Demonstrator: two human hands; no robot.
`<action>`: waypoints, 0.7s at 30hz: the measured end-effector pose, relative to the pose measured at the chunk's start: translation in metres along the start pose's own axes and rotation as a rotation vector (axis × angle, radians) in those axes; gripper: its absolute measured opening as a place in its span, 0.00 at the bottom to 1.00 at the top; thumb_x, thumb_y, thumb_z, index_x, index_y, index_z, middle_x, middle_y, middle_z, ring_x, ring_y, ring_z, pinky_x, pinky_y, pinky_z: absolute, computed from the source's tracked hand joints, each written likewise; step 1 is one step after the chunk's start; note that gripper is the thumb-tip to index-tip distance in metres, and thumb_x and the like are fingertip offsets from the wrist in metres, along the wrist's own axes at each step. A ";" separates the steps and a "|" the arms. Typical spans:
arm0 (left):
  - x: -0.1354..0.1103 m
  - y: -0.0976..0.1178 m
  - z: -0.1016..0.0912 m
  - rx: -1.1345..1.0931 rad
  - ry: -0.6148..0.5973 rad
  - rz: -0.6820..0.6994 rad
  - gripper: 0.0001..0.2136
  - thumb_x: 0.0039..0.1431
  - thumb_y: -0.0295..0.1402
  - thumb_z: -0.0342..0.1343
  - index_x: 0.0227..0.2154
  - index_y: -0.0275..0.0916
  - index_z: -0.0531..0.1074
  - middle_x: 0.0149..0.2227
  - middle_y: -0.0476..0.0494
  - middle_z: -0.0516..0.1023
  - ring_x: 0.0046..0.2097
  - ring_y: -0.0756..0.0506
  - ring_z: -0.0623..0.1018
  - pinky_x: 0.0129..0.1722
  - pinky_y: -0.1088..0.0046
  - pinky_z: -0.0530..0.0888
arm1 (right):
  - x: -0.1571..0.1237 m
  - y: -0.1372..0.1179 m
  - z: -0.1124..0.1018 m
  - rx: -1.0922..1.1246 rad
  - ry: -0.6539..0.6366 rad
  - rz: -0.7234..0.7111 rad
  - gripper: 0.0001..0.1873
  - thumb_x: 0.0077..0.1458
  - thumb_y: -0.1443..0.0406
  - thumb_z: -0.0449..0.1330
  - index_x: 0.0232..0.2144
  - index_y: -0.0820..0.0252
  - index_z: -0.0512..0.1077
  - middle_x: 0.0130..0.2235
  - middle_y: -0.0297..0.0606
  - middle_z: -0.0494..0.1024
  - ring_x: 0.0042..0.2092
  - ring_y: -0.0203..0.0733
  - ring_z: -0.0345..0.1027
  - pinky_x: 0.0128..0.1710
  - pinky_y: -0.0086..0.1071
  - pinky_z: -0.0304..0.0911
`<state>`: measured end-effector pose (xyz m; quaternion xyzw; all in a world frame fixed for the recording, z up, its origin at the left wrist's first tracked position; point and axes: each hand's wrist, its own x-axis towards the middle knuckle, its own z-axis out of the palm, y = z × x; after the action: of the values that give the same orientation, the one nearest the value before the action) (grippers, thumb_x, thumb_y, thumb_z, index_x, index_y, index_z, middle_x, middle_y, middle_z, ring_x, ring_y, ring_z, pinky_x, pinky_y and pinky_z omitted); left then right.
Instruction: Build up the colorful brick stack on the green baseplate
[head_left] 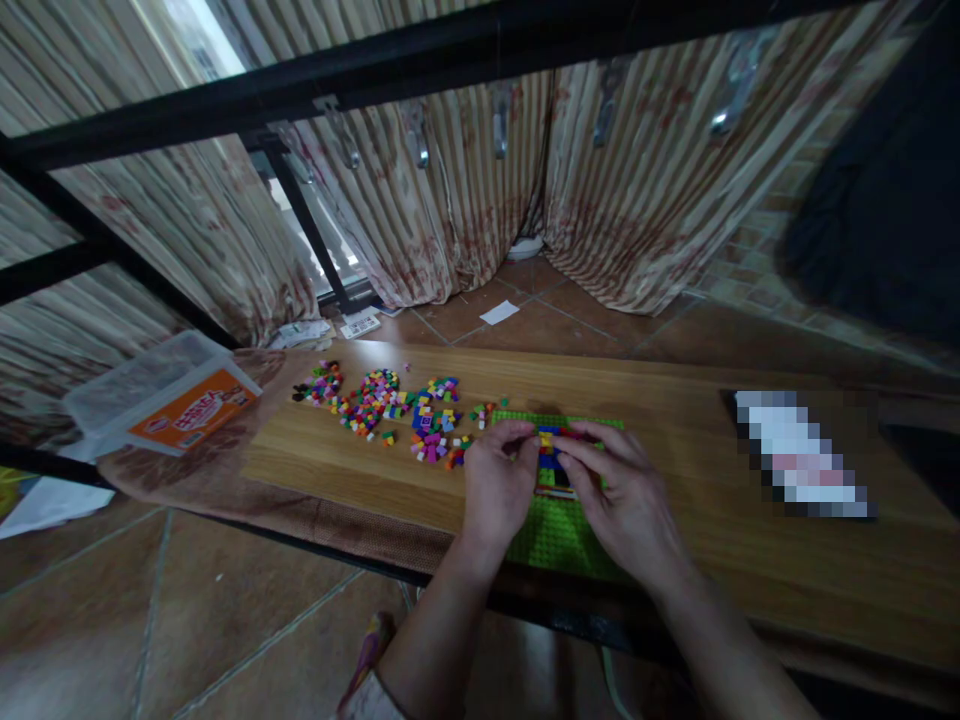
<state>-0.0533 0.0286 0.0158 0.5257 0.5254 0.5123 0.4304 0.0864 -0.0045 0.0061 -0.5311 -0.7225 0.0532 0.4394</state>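
Note:
A green studded baseplate [556,540] lies on the wooden board [337,465] near its front edge. A small build of blue, yellow and red bricks [552,462] stands on the plate. My left hand [496,485] has its fingers curled and pinched at the left side of that build. My right hand [626,495] pinches the top of the build from the right. Both hands meet over the bricks and hide much of them. What each fingertip holds is too small to make out.
Several loose coloured bricks [390,400] are scattered on the board left of the plate. A clear plastic box with an orange label [169,400] sits at the far left. A blurred-out flat object [802,455] lies at the right. Black metal bars [315,85] cross overhead.

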 end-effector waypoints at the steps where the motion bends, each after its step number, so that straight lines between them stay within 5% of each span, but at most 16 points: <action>1: 0.000 0.001 0.000 -0.010 -0.004 -0.007 0.05 0.52 0.23 0.58 0.31 0.36 0.76 0.33 0.43 0.81 0.35 0.48 0.79 0.39 0.72 0.75 | 0.000 0.000 0.000 -0.006 0.000 -0.008 0.12 0.61 0.64 0.56 0.43 0.55 0.77 0.48 0.44 0.74 0.48 0.46 0.67 0.47 0.44 0.67; 21: 0.005 -0.008 0.004 -0.110 0.027 -0.089 0.04 0.48 0.24 0.60 0.28 0.36 0.77 0.30 0.45 0.80 0.32 0.48 0.78 0.36 0.72 0.75 | -0.001 0.001 0.006 -0.029 0.001 -0.003 0.11 0.61 0.63 0.56 0.41 0.57 0.78 0.45 0.43 0.76 0.46 0.46 0.68 0.47 0.44 0.66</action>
<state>-0.0509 0.0340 0.0081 0.4705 0.5251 0.5276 0.4738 0.0832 -0.0025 0.0016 -0.5365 -0.7237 0.0415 0.4321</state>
